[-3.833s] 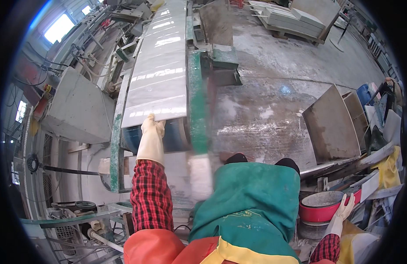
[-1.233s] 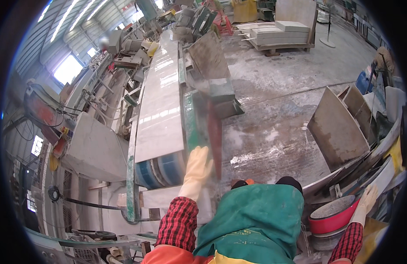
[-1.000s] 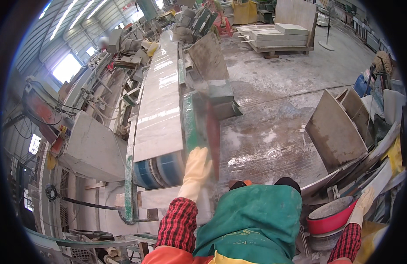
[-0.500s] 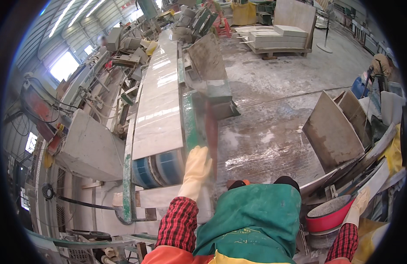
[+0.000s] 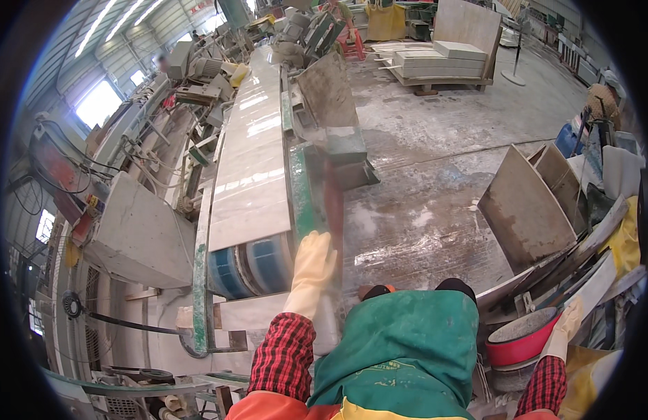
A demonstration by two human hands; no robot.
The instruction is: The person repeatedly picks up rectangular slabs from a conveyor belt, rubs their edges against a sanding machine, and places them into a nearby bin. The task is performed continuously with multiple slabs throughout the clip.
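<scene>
A pale, glossy stone slab (image 5: 248,175) is carried lengthwise on a conveyor at the left of the scene, its near edge positioned just above a blue roller (image 5: 268,264). The conveyor is bordered on its right by a green side rail (image 5: 307,192). The left hand (image 5: 313,271), covered by a cream rubber glove, is laid at the rail's near end, to the right of the roller and just beside the slab's near corner. The right hand (image 5: 567,323), gloved likewise, is held at the near right, by the rim of a red tub (image 5: 520,352) and the near end of a pale strip (image 5: 595,285). Whether either hand is closed on anything cannot be told, as the fingertips are poorly shown. A green apron (image 5: 401,343) is seen between the forearms. Brown-grey panels (image 5: 525,210) are leaned at the right, beyond the tub. At the far right, white slabs (image 5: 439,64) are stacked on a pallet (image 5: 446,82).
</scene>
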